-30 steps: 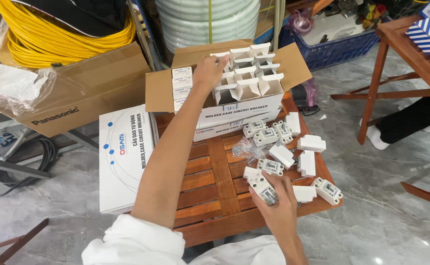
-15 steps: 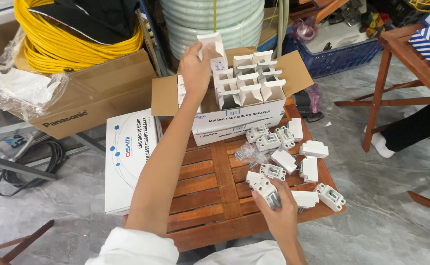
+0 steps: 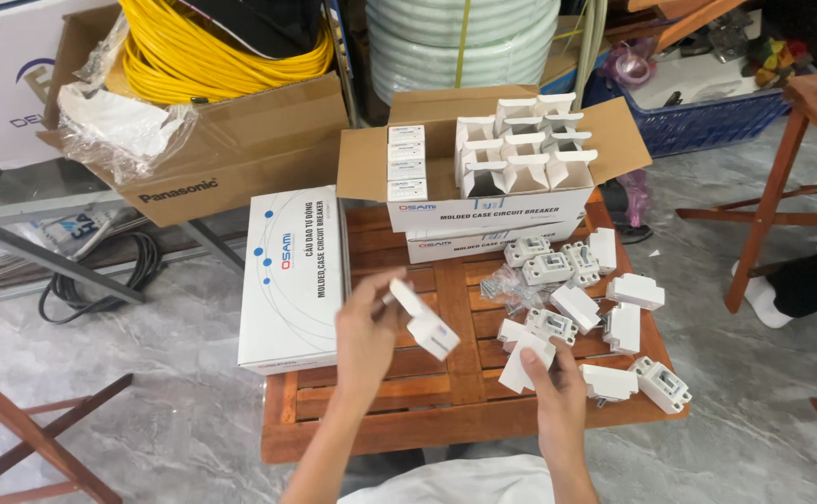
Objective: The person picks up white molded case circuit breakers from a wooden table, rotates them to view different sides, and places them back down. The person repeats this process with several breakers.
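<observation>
My left hand holds a small open white carton above the slatted wooden table. My right hand grips a white circuit breaker at the table's near right. Behind it lie several loose white breakers and a small bag of screws. At the table's far edge stands an open cardboard box with several empty white cartons standing in it and closed ones on its left side.
A flat white box rests on the table's left edge. A brown box with yellow cable sits behind left. A wooden stool and someone's leg are at right; a blue crate is behind.
My left hand lifted a small white carton out of the open box and brought it down toward me over the table. My right hand stayed on the breaker.
</observation>
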